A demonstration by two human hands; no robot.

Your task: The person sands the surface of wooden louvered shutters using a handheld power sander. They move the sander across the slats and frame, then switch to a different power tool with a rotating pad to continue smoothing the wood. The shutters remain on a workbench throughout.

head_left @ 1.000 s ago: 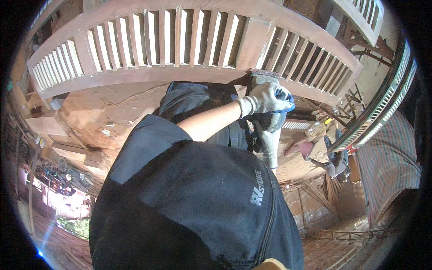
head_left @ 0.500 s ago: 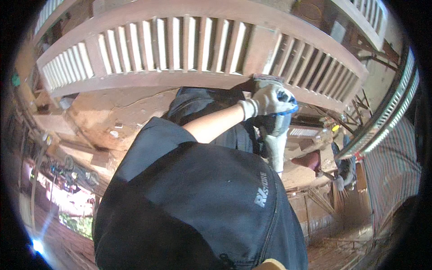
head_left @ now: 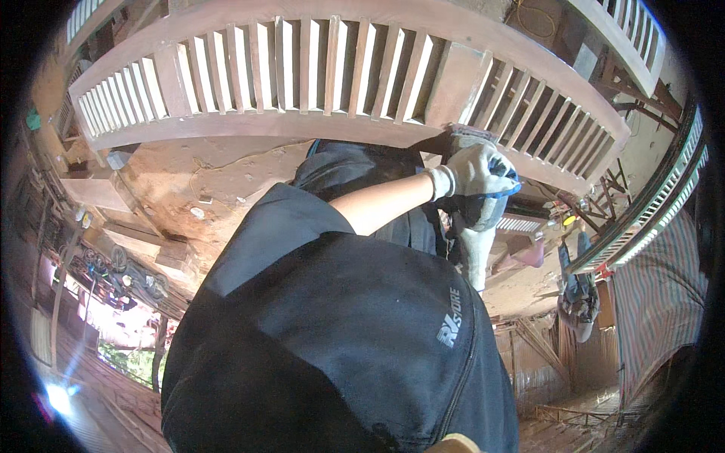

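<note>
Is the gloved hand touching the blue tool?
Touching. The head view shows the gloved hand wrapped around the blue tool beside the wooden railing.

Sunlit open workshop: dusty concrete floor (head_left: 226, 181), stacked timber (head_left: 162, 253) at left, striped tarpaulin (head_left: 657, 302) hanging at right.

Power tool (head_left: 491, 192): blue and grey body, mostly hidden under the gloved hand that grips it; its type cannot be told. It is pressed against the lower edge of the wooden railing panel (head_left: 317, 75), near a wider post section. Railing panel: reddish-brown wood, many evenly spaced vertical slats between a top and a bottom rail, bowed by the lens.
</note>
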